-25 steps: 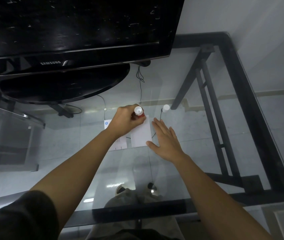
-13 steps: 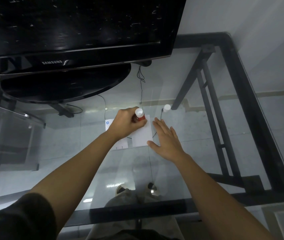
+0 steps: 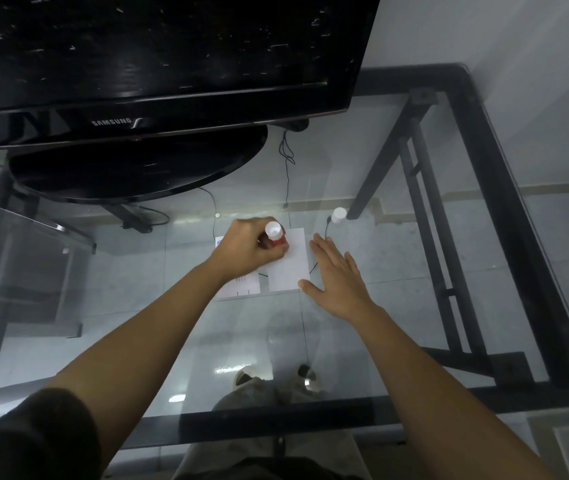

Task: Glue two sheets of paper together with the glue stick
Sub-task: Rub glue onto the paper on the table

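Two small sheets lie side by side on the glass table (image 3: pixel 397 341): a blank white sheet (image 3: pixel 288 268) on the right and a printed sheet (image 3: pixel 241 287) on the left, mostly hidden under my left wrist. My left hand (image 3: pixel 250 249) grips a red glue stick (image 3: pixel 275 235) with a white end up, its lower end down on the upper left of the blank sheet. My right hand (image 3: pixel 336 275) lies flat with straight fingers on the glass, its thumb touching the blank sheet's right edge. The white glue cap (image 3: pixel 339 215) stands beyond my right fingertips.
A black Samsung TV (image 3: pixel 158 64) on an oval base (image 3: pixel 137 168) fills the far left of the table. Thin black cables (image 3: pixel 288 174) run under the glass. The black table frame (image 3: pixel 504 209) borders the right and near sides.
My left hand has slid the glue stick slightly across the top of the blank sheet. My right hand has stayed flat at the sheet's edge.
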Motion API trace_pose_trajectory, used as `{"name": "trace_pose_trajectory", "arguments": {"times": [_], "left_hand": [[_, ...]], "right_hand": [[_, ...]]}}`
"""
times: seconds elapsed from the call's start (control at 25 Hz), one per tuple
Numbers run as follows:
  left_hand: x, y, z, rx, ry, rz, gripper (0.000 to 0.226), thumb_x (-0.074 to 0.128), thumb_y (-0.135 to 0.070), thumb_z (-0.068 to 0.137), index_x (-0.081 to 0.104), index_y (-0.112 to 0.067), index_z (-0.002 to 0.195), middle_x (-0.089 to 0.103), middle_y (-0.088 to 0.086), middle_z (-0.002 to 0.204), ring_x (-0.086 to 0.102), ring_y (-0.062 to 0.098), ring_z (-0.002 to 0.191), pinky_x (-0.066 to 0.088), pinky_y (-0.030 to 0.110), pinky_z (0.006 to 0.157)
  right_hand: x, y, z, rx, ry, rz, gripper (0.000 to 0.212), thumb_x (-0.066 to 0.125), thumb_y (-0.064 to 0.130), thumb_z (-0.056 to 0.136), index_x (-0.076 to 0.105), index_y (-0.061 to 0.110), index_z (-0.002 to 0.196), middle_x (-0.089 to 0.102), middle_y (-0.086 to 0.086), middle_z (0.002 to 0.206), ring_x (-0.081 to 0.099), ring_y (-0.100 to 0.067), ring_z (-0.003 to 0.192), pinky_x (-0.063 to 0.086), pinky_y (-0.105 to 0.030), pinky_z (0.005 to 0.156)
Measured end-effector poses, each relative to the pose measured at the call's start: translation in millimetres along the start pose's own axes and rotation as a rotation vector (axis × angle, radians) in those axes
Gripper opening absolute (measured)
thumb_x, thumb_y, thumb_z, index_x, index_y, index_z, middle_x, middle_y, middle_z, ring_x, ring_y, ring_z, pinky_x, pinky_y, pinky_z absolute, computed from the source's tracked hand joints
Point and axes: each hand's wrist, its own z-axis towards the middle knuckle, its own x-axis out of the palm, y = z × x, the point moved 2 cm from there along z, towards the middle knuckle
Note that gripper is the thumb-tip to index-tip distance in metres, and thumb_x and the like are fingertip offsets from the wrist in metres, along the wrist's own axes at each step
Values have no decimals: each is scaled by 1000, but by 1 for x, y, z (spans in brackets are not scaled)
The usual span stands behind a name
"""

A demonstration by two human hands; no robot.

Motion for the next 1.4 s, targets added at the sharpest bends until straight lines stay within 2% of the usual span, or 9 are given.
{"name": "trace_pose_trajectory", "arguments": {"times": [0.16,0.28,0.32,0.52,0.8,0.92,1.04,1.24,1.4], "left_hand": [[-9,7,12,-77,-61,18,21,71,-29,78,64,-15,93,68,0,87,61,13,76,50,24,70],[-2,2,-9,-1,-35,-37,18,73,-28,76,65,-17,87,67,-5,81,59,1,71,46,8,62],[2,1,-17,26,-13,-45,16,73,-26,75,66,-17,86,66,-6,80,59,0,70,45,7,62],[7,4,-25,39,60,-26,15,73,-23,76,66,-13,85,69,-1,81,58,6,67,44,7,61],[-11,11,2,-60,-108,2,17,71,-26,78,64,-14,88,68,0,84,60,10,72,46,15,63],[-1,7,-22,20,-29,-27,15,73,-24,75,64,-15,81,67,-2,76,58,6,66,44,10,59],[8,7,-40,52,62,-50,13,73,-21,74,65,-13,80,67,-2,77,58,8,68,46,12,59],[-7,14,-13,5,-28,6,16,74,-25,75,65,-16,83,66,-5,77,57,-1,65,41,9,58],[-14,22,6,-124,-84,-9,19,72,-30,77,64,-18,88,66,-3,82,58,5,71,44,16,62]], "right_hand": [[2,0,1,5,-6,-18,76,49,46,88,6,21,146,3,5,158,-3,-14,144,-4,-37,112],[2,-1,1,1,-4,-22,75,48,47,89,6,23,146,2,5,158,-4,-14,144,-6,-36,111],[2,-1,1,-4,-1,-23,74,48,46,89,7,24,146,2,5,158,-5,-14,144,-6,-36,111],[-3,2,0,-19,20,-48,67,47,45,90,12,28,145,-1,4,158,-6,-15,144,-7,-38,112],[-5,4,0,-15,43,-55,67,45,45,91,11,27,146,-2,4,158,-7,-16,144,-5,-40,114],[-4,3,0,-9,43,-47,68,46,46,91,11,27,146,-3,5,158,-7,-15,144,-6,-38,113],[-4,3,0,-6,40,-51,68,46,46,90,10,28,146,-3,5,158,-7,-15,144,-7,-38,113],[-5,2,-1,-22,44,-34,67,46,44,91,10,28,146,-3,5,158,-8,-15,144,-6,-38,113],[-2,1,1,-9,44,-59,68,46,46,90,11,28,146,-3,5,158,-7,-16,144,-5,-39,113]]}}
